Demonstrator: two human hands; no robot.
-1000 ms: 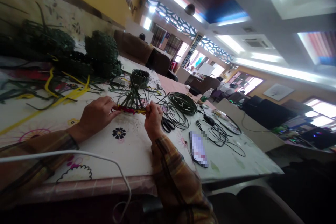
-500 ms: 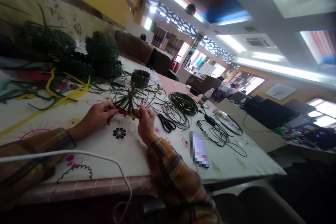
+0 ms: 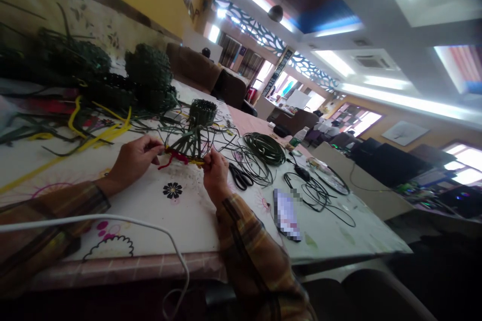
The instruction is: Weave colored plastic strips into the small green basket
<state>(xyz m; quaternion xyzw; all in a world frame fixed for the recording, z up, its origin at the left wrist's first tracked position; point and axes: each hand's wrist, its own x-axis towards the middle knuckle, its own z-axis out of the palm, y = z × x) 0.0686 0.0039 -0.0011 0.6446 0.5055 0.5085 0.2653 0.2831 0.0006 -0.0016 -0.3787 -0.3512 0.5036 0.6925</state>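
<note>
Fanned dark green strips stand up from the near edge of a weaving, between my two hands. Along that edge run a red strip with a loose end sticking out to the left, and a yellow strip. My left hand is closed in a pinch at the left end of the edge; what lies between its fingertips is too small to make out. The fingers of my right hand are pressed together on the right end of the yellow strip. Just behind stands a small dark green woven basket.
Black scissors lie right of my right hand, before a coil of green strip. Further right are a phone and black cable. Woven green baskets stand back left. A white cable crosses the near side.
My hands have moved apart, the right one to the right and the left one slightly back. More of the red and yellow strips shows between them, and the red end now sticks out.
</note>
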